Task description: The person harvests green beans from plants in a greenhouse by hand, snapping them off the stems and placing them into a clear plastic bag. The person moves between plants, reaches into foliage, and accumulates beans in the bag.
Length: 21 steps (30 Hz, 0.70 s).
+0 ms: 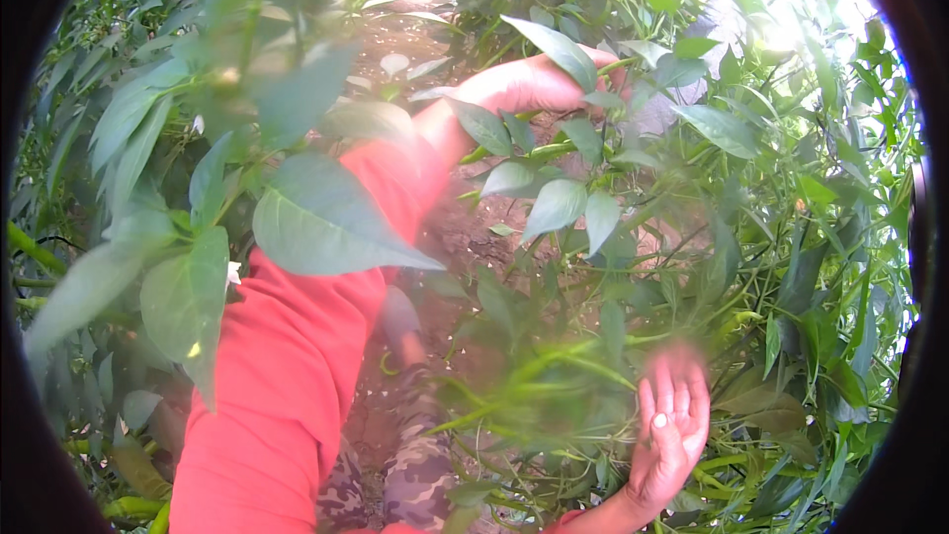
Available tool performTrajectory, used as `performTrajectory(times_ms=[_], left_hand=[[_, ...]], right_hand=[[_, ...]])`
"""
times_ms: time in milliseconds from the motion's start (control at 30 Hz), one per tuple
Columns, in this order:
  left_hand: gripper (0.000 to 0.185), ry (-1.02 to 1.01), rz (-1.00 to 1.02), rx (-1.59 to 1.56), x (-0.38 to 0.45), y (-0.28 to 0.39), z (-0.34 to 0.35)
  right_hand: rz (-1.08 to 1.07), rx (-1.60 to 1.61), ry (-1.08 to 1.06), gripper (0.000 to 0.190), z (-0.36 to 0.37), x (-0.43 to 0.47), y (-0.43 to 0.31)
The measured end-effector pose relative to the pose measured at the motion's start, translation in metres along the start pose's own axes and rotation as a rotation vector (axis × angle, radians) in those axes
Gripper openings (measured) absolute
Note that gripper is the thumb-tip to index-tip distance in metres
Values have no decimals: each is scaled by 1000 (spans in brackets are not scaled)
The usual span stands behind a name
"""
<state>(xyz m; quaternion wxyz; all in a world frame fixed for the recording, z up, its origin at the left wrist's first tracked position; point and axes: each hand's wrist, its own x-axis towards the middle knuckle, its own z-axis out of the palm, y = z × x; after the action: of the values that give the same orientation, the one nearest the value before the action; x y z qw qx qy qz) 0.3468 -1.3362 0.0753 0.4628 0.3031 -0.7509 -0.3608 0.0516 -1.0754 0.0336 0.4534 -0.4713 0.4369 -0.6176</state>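
My left arm, in a red sleeve (pixel 296 356), reaches forward among pepper plants. My left hand (pixel 549 85) is beside a branch with broad leaves (pixel 556 208). Leaves cover its fingers, so I cannot tell what they hold. A greyish-lilac surface (pixel 678 93), perhaps cloth or a bag, shows just beyond the fingertips. Slender green chili peppers (pixel 549 151) hang below the wrist. My right hand (pixel 673 423) is at the lower right, palm up, fingers extended and thumb over the palm, with nothing visible in it. Blurred green stems or pods (pixel 534 371) lie to its left.
Dense pepper foliage (pixel 808 274) stands on the right. Large leaves (pixel 326 215) hang close before me on the left, partly over my sleeve. More green pods (pixel 133 508) show at the lower left. Bare brown soil (pixel 474 237) runs between the plants, above my camouflage trousers (pixel 419 460).
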Motion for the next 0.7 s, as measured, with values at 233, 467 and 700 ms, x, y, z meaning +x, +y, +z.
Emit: performTrajectory(times_ms=[233, 467, 700], left_hand=[[27, -67, -134, 51, 10, -2, -18], [27, -29, -35, 400, 4, 8, -21], [26, 90, 138, 589, 4, -2, -11]], right_hand=[[-4, 35, 14, 63, -11, 4, 0], [-14, 20, -10, 61, -9, 9, 0], [-34, -76, -57, 61, -11, 10, 0]])
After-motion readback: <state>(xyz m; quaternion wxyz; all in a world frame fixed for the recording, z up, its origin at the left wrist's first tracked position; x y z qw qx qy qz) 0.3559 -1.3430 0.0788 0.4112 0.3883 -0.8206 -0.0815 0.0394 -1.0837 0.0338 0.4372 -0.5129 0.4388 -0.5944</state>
